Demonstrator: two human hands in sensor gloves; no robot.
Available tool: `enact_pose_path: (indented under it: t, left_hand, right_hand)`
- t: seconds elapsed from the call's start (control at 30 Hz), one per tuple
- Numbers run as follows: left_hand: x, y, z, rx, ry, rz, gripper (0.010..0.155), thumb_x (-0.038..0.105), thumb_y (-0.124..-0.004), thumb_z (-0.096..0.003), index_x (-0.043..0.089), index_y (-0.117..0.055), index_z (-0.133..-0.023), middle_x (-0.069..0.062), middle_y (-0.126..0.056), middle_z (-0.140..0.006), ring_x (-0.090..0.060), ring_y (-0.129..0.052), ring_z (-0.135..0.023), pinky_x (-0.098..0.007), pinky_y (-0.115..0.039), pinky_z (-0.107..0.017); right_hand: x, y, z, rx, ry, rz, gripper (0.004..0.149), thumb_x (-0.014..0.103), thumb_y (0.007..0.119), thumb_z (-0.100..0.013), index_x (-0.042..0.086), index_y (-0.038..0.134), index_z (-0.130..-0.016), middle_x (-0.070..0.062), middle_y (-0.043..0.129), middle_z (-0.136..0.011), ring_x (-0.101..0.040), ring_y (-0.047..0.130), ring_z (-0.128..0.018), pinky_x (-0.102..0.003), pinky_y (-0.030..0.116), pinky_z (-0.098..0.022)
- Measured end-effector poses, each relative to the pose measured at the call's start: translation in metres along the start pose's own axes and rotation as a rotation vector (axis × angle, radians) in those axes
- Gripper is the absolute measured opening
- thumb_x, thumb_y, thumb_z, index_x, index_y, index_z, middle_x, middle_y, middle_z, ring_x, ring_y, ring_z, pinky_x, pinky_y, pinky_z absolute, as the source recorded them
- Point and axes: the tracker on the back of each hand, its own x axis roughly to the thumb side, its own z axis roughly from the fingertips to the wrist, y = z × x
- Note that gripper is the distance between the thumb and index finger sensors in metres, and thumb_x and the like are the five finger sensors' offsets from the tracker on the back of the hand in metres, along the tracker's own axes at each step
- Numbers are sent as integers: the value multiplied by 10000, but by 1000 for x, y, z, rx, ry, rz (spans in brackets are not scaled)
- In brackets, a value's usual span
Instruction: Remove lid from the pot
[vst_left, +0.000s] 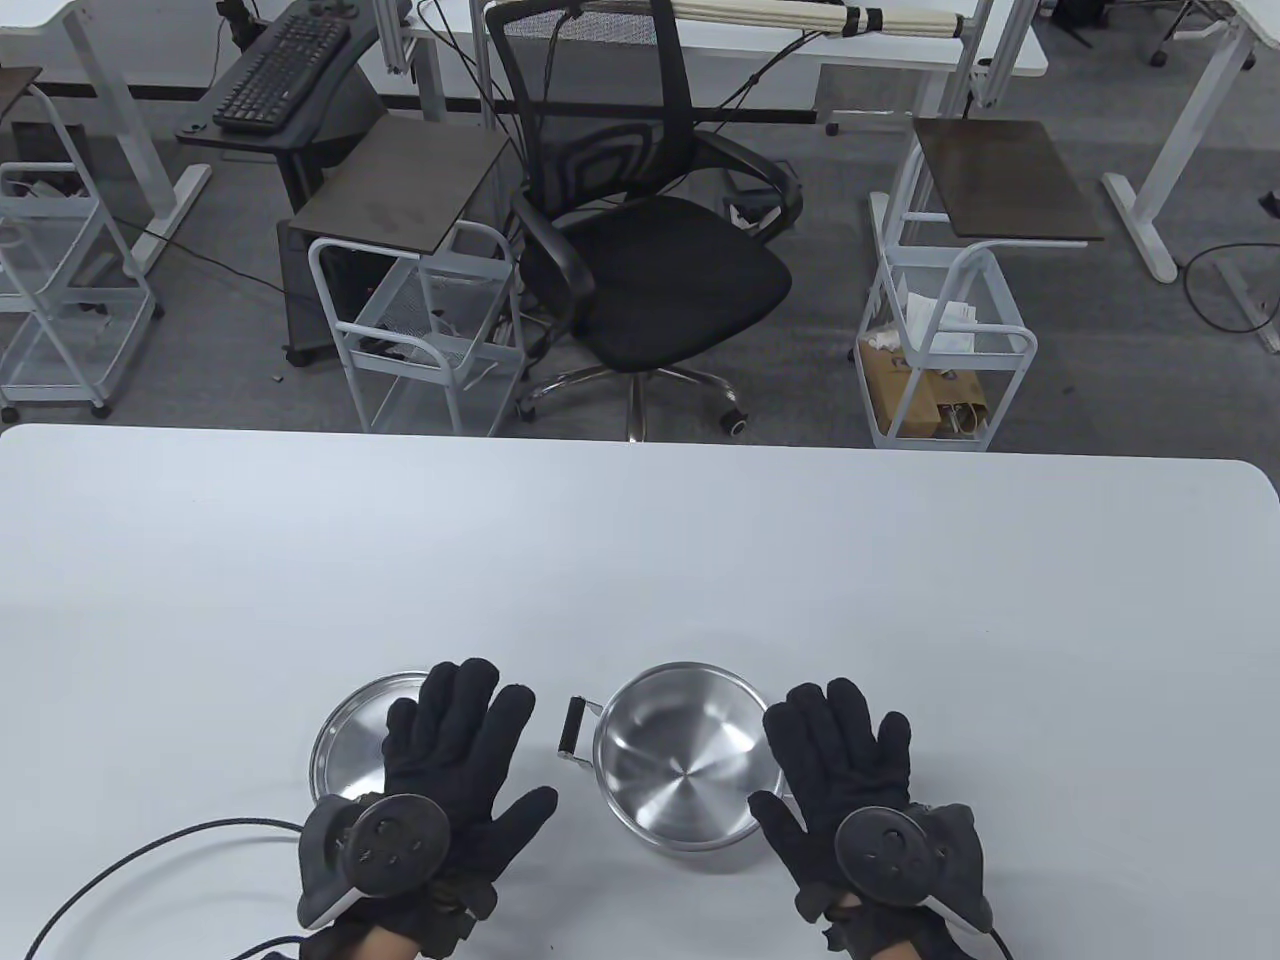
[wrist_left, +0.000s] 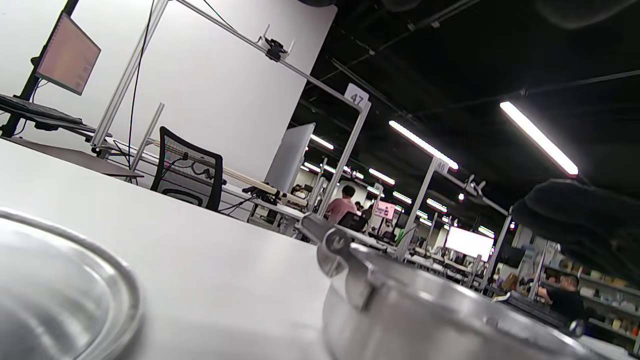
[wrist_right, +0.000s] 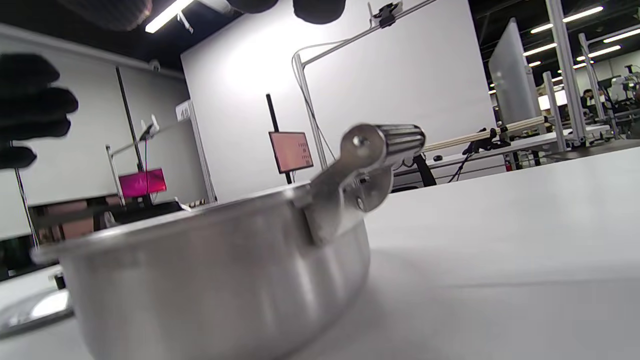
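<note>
The steel pot (vst_left: 680, 760) stands uncovered near the table's front edge, its black handle (vst_left: 575, 730) pointing left. The steel lid (vst_left: 350, 720) lies flat on the table to the pot's left. My left hand (vst_left: 490, 745) is spread open, palm down, over the lid's right part and holds nothing. My right hand (vst_left: 825, 765) is spread open, palm down, over the pot's right rim and holds nothing. The left wrist view shows the lid (wrist_left: 60, 295) and the pot (wrist_left: 425, 315). The right wrist view shows the pot (wrist_right: 215, 270) and its other handle (wrist_right: 370, 160).
The white table (vst_left: 640, 560) stretches wide beyond the pot. A black cable (vst_left: 150, 850) runs from my left wrist along the front left. Beyond the far edge stand an office chair (vst_left: 650, 260) and wire carts (vst_left: 420, 320).
</note>
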Motion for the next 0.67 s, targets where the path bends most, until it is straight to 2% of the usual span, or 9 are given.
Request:
enact_pose_path:
  t: [0.2,0.67]
  left_hand:
    - [-5,-7,-1,-35,17,-69,845,846,-592,-432,486,-282,-1131,31,-237,-1277,-332,-213,-1176,-660,-230,-769]
    - [-5,-9,-1,-34,35,-58,830,825,-609,-437,487,-300,-1129,27,-252,-1275,-330,-237,-1175,-664,-245,-768]
  right_hand:
    - [3,8,-3,48,-1,-6,711,592,603,-517,292,324,-1098,-60,283,-1199,-445,192,-1115,-742,158,-712]
    - [-1,8,-2,54,18,-59,698,573,611,-521,281,348,-1097,-78,325,-1195,-462,235,-1111,-754,198,-713]
